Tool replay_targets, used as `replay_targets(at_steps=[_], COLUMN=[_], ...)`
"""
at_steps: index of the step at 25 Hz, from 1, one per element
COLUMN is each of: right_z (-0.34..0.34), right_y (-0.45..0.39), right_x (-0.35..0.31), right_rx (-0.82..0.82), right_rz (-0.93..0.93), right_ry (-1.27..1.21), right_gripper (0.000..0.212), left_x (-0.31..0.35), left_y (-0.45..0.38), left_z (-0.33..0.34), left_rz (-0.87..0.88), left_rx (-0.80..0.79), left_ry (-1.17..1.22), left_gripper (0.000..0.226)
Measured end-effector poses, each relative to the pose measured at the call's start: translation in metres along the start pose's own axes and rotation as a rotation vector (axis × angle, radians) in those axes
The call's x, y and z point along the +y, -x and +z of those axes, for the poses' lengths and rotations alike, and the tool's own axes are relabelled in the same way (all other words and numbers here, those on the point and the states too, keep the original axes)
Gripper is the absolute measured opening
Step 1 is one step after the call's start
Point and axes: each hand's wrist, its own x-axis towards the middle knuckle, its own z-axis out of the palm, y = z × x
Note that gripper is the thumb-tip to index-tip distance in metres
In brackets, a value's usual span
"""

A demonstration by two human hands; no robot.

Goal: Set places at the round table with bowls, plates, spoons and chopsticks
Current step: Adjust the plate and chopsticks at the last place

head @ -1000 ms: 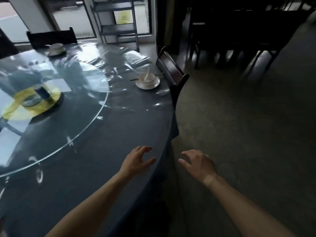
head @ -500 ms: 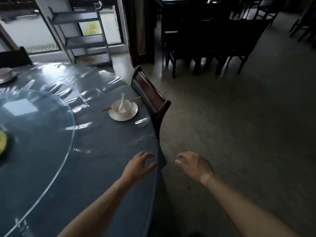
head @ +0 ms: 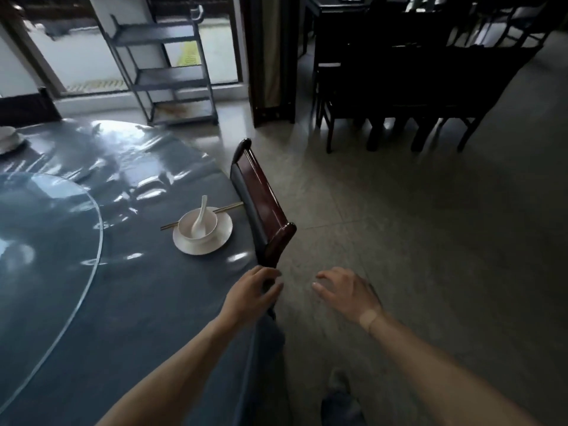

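The round table (head: 129, 318) under a grey-blue shiny cover fills the left side. On it near the right edge stands a white plate (head: 222, 233) with a white bowl (head: 189, 226) on top. A white spoon (head: 201, 213) leans in the bowl, and brown chopsticks (head: 229, 206) lie behind it. Another white place setting (head: 9, 139) shows at the far left edge. My left hand (head: 250, 293) hovers over the table's rim, fingers apart, holding nothing. Empty too, my right hand (head: 347, 292) is spread over the floor beside the table.
A dark wooden chair (head: 264, 210) stands pushed against the table by the place setting. A glass turntable (head: 46, 235) covers the table's middle. A grey metal shelf cart (head: 166, 66) stands by the window. Dark tables and chairs (head: 415, 78) crowd the back right. My foot (head: 339, 398) shows below.
The view has swung right along the table's edge, bringing the set place and chair closer. Both hands stay empty and spread, moving toward the chair.
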Motion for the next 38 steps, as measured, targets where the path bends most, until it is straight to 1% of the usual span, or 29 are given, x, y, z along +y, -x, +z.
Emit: replay_targets(at_steps=[2, 3, 5, 9, 13, 18, 21, 25, 28, 31, 34, 38], right_z=[-0.020, -0.030, -0.051, -0.082, -0.093, -0.084, -0.083, -0.082, -0.070, -0.051, -0.031, 0.001], right_y=[-0.032, -0.046, -0.075, -0.126, -0.169, -0.225, -0.261, -0.317, -0.350, -0.372, -0.397, -0.435], right_x=[0.024, 0.035, 0.051, 0.069, 0.061, 0.029, 0.003, -0.040, -0.077, -0.107, -0.139, -0.174], right_rx=[0.013, 0.011, -0.003, -0.024, -0.024, -0.074, -0.107, -0.143, -0.186, -0.264, -0.290, -0.353], right_rz=[-0.060, -0.091, -0.146, -0.231, -0.311, -0.445, -0.523, -0.615, -0.706, -0.746, -0.795, -0.865], right_ry=[0.002, 0.003, 0.011, -0.008, -0.037, -0.031, -0.023, 0.001, 0.009, 0.036, 0.087, 0.181], right_gripper=[0.044, 0.044, 0.044, 0.041, 0.039, 0.038, 0.036, 0.032, 0.030, 0.031, 0.031, 0.029], left_x=[0.017, 0.026, 0.040, 0.047, 0.032, 0.006, -0.007, -0.027, -0.047, -0.058, -0.068, -0.077], left_y=[-0.031, -0.043, -0.066, -0.096, -0.112, -0.132, -0.142, -0.151, -0.146, -0.136, -0.118, -0.101], left_z=[0.003, 0.002, 0.002, 0.001, -0.004, -0.007, -0.016, -0.036, -0.050, -0.055, -0.055, -0.049], left_rz=[-0.033, -0.052, -0.102, -0.233, -0.379, -0.488, -0.571, -0.759, -0.858, -0.926, -1.021, -1.171], left_rx=[0.130, 0.164, 0.218, 0.312, 0.380, 0.501, 0.590, 0.655, 0.695, 0.742, 0.766, 0.873], left_ry=[0.005, -0.001, -0.013, 0.039, 0.033, 0.044, 0.043, 0.020, 0.015, -0.001, -0.017, -0.006], left_gripper=[0.035, 0.034, 0.029, 0.018, 0.021, 0.012, 0.011, 0.012, 0.010, 0.011, 0.013, 0.012])
